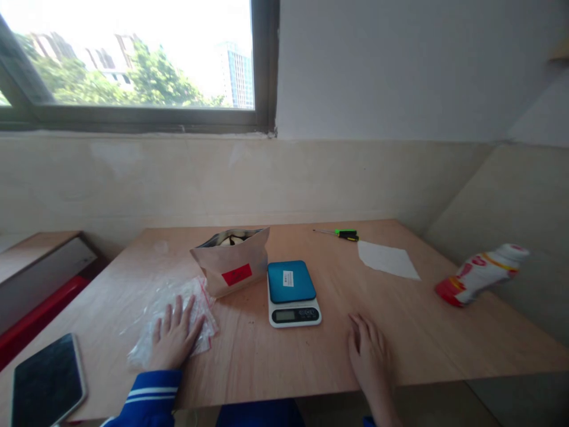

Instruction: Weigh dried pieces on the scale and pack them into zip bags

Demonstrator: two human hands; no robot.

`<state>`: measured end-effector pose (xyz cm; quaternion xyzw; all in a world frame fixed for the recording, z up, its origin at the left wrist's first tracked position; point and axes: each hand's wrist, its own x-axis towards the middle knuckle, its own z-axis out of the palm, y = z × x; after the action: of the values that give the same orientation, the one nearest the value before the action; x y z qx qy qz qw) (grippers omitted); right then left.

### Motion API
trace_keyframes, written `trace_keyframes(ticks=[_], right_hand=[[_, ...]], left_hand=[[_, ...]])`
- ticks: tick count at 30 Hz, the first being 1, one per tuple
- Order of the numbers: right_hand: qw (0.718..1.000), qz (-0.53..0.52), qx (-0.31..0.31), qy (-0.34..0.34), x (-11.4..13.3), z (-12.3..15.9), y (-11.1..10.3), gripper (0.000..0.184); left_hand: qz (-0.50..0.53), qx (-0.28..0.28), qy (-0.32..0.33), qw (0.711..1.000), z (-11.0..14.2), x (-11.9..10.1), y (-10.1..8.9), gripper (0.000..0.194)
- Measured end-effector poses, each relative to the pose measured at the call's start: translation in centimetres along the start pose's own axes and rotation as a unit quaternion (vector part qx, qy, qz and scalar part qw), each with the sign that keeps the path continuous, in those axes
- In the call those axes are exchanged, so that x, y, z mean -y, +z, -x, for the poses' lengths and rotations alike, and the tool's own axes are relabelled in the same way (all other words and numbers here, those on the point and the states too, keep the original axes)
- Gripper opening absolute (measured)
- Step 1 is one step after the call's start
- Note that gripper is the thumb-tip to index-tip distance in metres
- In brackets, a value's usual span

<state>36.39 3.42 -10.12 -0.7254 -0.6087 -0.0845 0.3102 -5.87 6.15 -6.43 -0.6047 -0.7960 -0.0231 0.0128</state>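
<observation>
My left hand (174,335) lies flat with fingers spread on a pile of clear plastic zip bags (153,311) at the front left of the wooden table (249,362). My right hand (368,351) rests flat on the bare table near the front edge, fingers stretched out, holding nothing. Between the hands stands a small digital kitchen scale (292,292) with a blue platform. Just left of the scale and behind the zip bags stands an open brown paper pouch (231,261) with a red label.
A green-handled screwdriver (340,233) lies at the back. A white sheet of paper (386,260) lies right of it. A white and red bottle (482,274) lies tilted at the right edge. A dark phone (47,379) lies at the front left corner. A low cabinet (35,267) stands left.
</observation>
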Motion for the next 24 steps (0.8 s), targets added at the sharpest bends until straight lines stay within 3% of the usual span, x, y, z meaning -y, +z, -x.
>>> trace_keyframes(ticks=[24], right_hand=[[0.999, 0.024, 0.002, -0.022, 0.64, 0.09, -0.68, 0.039]], left_hand=[[0.065, -0.034, -0.011, 0.997, 0.3, -0.39, -0.31, 0.057]])
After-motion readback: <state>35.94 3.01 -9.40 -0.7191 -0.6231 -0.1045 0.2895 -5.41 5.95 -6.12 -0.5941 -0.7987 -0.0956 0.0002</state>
